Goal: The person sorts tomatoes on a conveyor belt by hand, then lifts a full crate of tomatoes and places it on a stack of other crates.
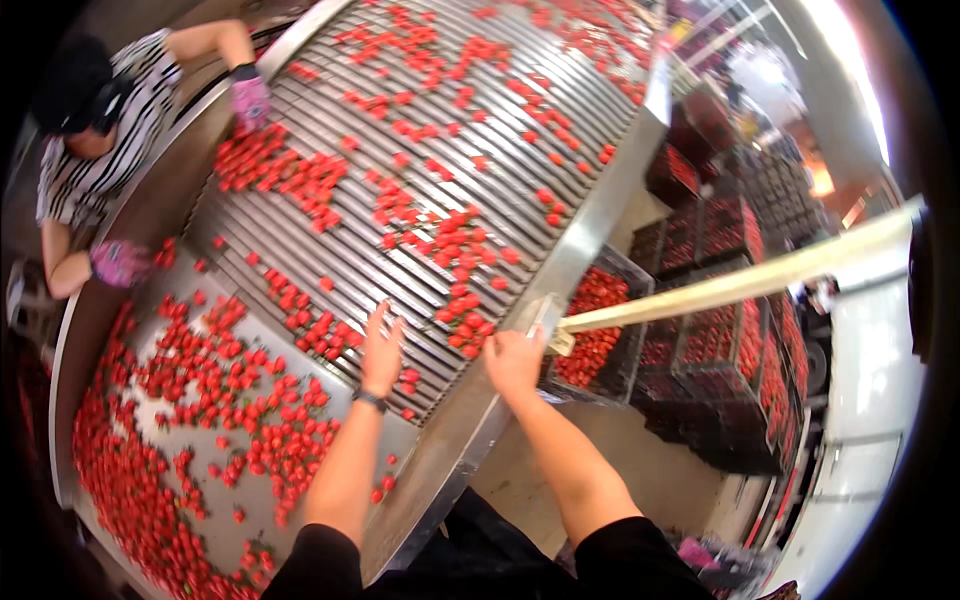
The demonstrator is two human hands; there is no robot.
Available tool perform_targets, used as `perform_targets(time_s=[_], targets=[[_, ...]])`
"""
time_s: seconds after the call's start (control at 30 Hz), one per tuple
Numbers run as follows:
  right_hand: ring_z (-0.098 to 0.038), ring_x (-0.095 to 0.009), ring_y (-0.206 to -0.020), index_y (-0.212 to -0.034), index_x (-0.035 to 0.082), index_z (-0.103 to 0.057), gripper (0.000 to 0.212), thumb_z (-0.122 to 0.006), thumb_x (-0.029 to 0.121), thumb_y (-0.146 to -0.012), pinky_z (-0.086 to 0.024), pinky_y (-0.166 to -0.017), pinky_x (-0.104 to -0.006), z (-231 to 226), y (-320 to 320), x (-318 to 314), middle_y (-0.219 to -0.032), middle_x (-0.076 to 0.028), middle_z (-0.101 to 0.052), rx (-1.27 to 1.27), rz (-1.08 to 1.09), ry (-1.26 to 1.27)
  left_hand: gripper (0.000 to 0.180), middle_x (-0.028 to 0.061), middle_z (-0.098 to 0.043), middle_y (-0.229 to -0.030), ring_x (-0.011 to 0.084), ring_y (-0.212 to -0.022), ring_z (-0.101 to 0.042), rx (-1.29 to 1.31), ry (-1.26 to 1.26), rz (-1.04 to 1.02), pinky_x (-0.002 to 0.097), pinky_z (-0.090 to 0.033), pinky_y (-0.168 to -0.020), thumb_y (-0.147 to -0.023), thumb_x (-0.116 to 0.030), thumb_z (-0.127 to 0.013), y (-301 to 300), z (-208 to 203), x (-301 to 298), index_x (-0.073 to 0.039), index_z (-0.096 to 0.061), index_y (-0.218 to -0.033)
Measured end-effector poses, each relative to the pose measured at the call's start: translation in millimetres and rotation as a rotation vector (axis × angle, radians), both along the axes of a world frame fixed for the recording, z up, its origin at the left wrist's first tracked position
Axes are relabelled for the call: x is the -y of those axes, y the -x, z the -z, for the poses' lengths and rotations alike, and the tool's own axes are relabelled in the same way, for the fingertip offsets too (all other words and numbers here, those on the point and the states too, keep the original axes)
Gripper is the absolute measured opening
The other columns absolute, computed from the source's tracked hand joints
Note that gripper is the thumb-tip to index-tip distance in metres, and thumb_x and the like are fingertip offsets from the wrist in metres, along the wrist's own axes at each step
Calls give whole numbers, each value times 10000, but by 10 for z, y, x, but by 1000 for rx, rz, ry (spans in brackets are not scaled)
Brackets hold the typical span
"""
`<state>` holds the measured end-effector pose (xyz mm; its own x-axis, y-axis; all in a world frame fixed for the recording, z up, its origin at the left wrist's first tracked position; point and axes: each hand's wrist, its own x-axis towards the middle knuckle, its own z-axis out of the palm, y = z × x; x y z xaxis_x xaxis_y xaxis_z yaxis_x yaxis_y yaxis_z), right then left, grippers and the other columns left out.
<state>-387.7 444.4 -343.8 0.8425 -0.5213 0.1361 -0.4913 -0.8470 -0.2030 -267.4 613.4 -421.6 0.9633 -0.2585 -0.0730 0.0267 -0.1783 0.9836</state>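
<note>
Small red fruits (465, 245) with bits of green, their exact kind too small to tell, lie scattered over a metal roller conveyor (330, 205). My left hand (382, 352), a dark band at its wrist, hovers over the lower rollers with fingers stretched and apart, holding nothing. A few fruits lie just right of it. By the conveyor's right metal side wall (570, 255), my right hand (515, 362) has its fingers curled closed. Whatever is inside them is hidden. A cluster of fruits is close to its left.
A metal chute (235, 440) at lower left holds many red fruits. Across the conveyor, a co-worker in a striped shirt (150, 85) wears pink gloves (250, 100). A pale beam (740, 275) crosses at right above a crate of fruit (595, 320); stacked dark crates (700, 350) stand beyond.
</note>
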Motion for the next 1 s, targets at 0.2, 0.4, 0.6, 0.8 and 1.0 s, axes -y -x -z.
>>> perform_targets(time_s=[0.2,0.4,0.6,0.8,1.0], targets=[[-570,-226,-823,-729,63,-616,222,-542,262,-794,-190,-1028,-463,-15,136,102,-790,-76,-619,-18,-2,129,401,199,-495,-1145,323,-1097,-419,59,-729,-688,397,-290,-979,-805,-176,-547,902,625,-3321,48,-484,-1133],[-559,-233,-826,-742,37,-625,268,-525,276,-810,-165,-1041,-436,-21,9,26,-772,-82,-616,-126,-17,111,590,113,-311,-1371,367,-1229,-290,-995,-1552,-927,479,-294,-975,-845,-552,-381,2750,520,-5303,-218,-332,-1329],[-559,-231,-813,-739,43,-623,267,-516,275,-814,-161,-1043,-423,45,46,152,-754,-79,-612,-113,-31,144,438,194,-450,-1231,333,-1158,-397,-126,-1295,-585,439,-290,-983,-839,-279,-490,2113,1016,-4120,4,-485,-1172],[-566,-241,-813,-717,46,-618,266,-516,274,-809,-167,-1043,-430,87,-6,62,-772,-84,-619,-103,-27,104,582,204,-311,-1339,386,-1249,-232,-34,-822,-473,465,-165,-1047,-854,-280,-483,1381,1161,-2750,-5,-271,-1321],[-557,-245,-817,-688,46,-589,274,-509,277,-813,-172,-1035,-450,43,96,81,-782,-81,-607,-143,-13,126,481,222,-271,-1359,373,-1270,-213,36,-799,-507,457,-151,-1055,-851,-181,-462,1437,773,-2569,34,-348,-1266]])
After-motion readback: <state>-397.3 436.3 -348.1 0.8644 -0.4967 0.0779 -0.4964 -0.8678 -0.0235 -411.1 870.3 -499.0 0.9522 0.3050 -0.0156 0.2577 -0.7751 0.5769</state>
